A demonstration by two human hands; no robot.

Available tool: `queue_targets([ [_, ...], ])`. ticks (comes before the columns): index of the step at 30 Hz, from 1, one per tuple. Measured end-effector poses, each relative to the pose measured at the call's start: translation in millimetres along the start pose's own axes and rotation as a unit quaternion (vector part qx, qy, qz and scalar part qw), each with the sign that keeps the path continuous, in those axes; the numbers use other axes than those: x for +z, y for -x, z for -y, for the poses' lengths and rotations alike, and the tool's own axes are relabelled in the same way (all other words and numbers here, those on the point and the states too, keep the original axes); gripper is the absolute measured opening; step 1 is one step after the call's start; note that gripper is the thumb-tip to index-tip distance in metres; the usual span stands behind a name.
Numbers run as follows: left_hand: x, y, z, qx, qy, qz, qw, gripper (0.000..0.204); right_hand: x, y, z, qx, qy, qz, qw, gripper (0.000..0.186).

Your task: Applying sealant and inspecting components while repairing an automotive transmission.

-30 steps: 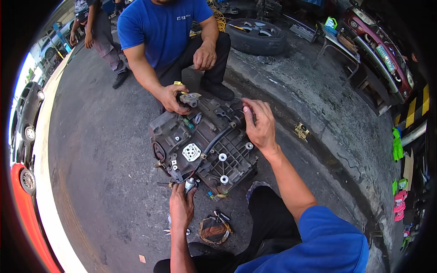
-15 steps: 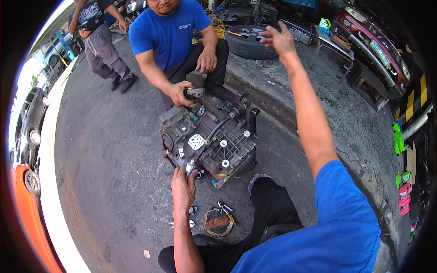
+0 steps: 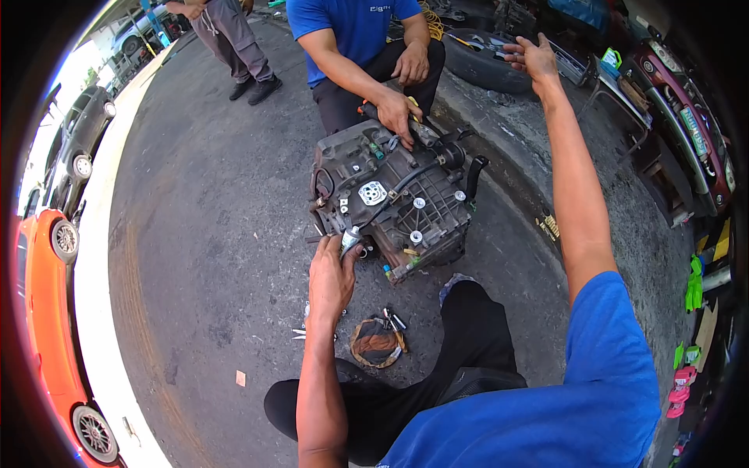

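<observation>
Grey and greasy, the big metal gearbox [image 3: 394,199] sits on the dark ground [image 3: 211,234] between two people. Close to me, small tools [image 3: 394,320] and a round rag bundle [image 3: 374,343] lie by my knee. My left hand [image 3: 331,277] rests on the near edge of the gearbox, fingers curled around a small silver part [image 3: 349,236] there. That grip looks light, so the part could slip and roll off into the dirt. Farther away, the other person's hand [image 3: 399,117] presses on the top of the gearbox. If that hand pushes hard, the heavy box might tip onto my fingers. Farthest off, my right hand [image 3: 530,58] is up in the air, open, holding nothing, so it cannot help steady the box.
</observation>
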State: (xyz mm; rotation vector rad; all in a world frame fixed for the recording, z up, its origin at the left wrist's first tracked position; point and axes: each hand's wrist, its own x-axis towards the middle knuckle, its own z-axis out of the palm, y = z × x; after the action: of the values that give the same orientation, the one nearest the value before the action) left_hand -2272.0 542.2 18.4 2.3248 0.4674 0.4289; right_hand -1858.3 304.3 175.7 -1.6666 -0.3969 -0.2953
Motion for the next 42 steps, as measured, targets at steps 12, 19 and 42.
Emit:
queue_targets([
  [12, 18, -18, -3, -0.009, -0.006, 0.05, 0.999, 0.031, 43, 69, -119, -0.059, 0.271, 0.097, 0.956, 0.043],
  [19, 19, -17, 3, -0.013, -0.038, 0.052, 0.998, 0.03, 79, 125, -142, -0.075, 0.371, 0.122, 0.918, 0.045],
  [42, 37, -24, 6, -0.036, -0.014, 0.069, 0.997, 0.03, 76, 120, -146, -0.053, 0.366, 0.122, 0.921, 0.045],
])
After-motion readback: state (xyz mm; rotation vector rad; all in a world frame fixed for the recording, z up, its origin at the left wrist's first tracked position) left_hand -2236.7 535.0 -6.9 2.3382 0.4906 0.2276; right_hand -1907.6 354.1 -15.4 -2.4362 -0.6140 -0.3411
